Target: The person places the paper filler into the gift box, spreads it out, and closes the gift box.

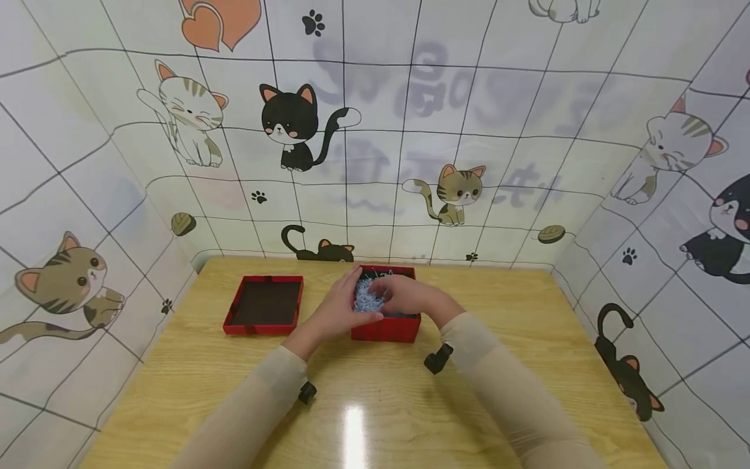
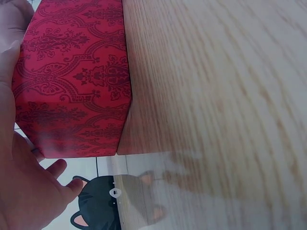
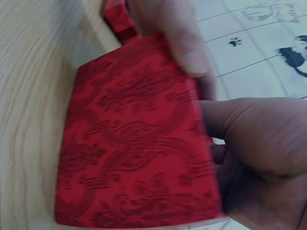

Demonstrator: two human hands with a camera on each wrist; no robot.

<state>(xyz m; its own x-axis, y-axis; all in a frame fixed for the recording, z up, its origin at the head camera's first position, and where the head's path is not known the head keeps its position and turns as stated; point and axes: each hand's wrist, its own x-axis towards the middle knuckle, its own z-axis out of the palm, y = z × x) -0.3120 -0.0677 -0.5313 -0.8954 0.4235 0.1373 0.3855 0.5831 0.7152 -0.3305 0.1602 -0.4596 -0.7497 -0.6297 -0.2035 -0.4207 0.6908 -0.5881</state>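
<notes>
A red patterned box (image 1: 383,329) without its lid stands on the table, holding pale blue shredded paper (image 1: 366,298) and something dark green at its far side. The left hand (image 1: 342,306) holds the box's left end, thumb on the near rim and fingers around the left side. Its thumb also lies over the rim in the right wrist view. My right hand (image 1: 407,295) reaches down inside with bent fingers touching the shredded paper. Box walls hide the right fingertips in the right wrist view, so whether they pinch any paper does not show.
Left of the box lies a red lid (image 1: 263,332), its dark inside facing up. The wooden table (image 1: 498,299) backs onto a cat-printed sheet (image 1: 375,156), which also hangs at both sides. Small black devices (image 1: 438,358) are worn at the wrists.
</notes>
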